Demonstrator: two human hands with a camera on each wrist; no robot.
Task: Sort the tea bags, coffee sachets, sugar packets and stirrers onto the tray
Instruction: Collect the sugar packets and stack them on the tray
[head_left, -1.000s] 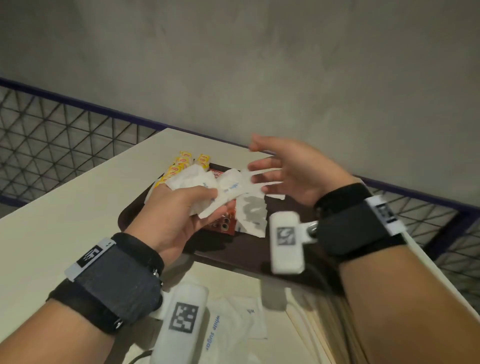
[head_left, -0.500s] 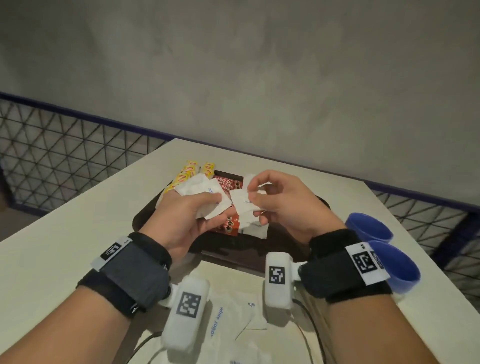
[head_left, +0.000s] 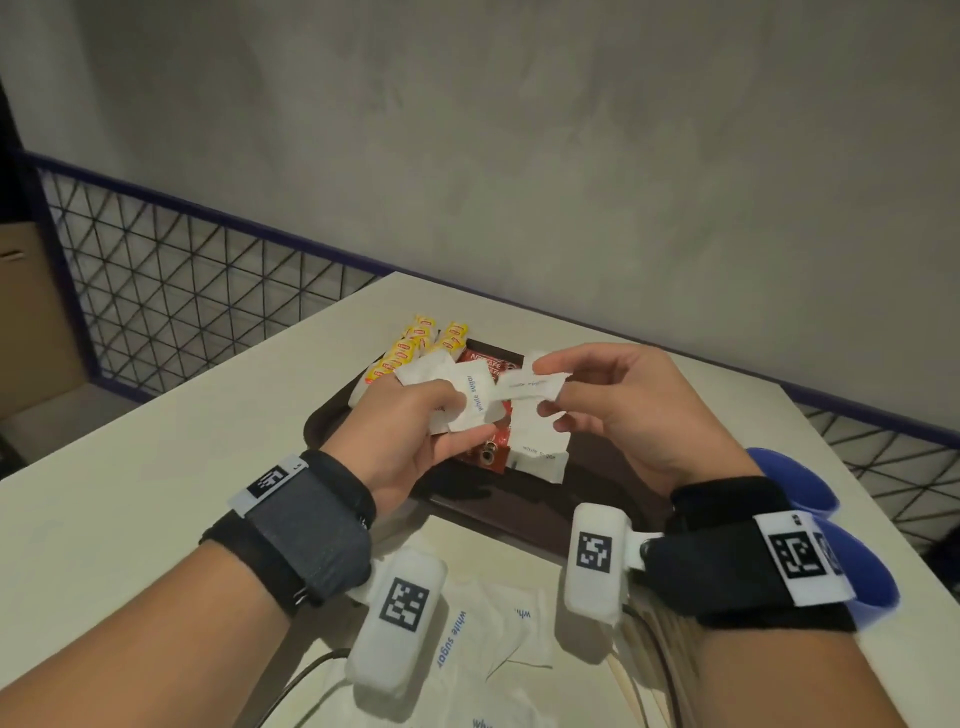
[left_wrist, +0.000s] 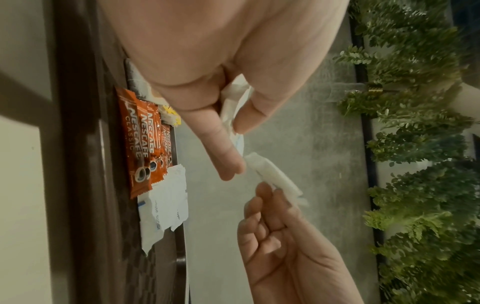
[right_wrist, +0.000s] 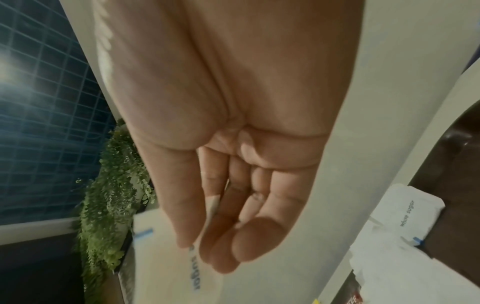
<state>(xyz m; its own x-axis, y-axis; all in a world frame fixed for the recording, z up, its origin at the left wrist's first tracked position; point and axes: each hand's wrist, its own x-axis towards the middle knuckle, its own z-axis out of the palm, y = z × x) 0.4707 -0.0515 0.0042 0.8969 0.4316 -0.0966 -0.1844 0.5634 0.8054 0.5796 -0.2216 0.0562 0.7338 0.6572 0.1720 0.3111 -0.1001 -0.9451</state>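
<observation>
Sugar packets (head_left: 470, 395), a small bunch, are clamped between the thumb and curled fingers of the left hand (head_left: 410, 431) above the brown tray (head_left: 613, 483), while the right hand (head_left: 618, 410) pinches one more packet (head_left: 530, 389) between thumb and fingertips. Only the left wrist view resolves three coffee sachets (left_wrist: 141, 142) lying side by side, next to a sugar stack (left_wrist: 163, 207). Yellow tea bags (head_left: 415, 348) number perhaps six. Two blue bowls (head_left: 852, 566) sit beside the right wrist.
</observation>
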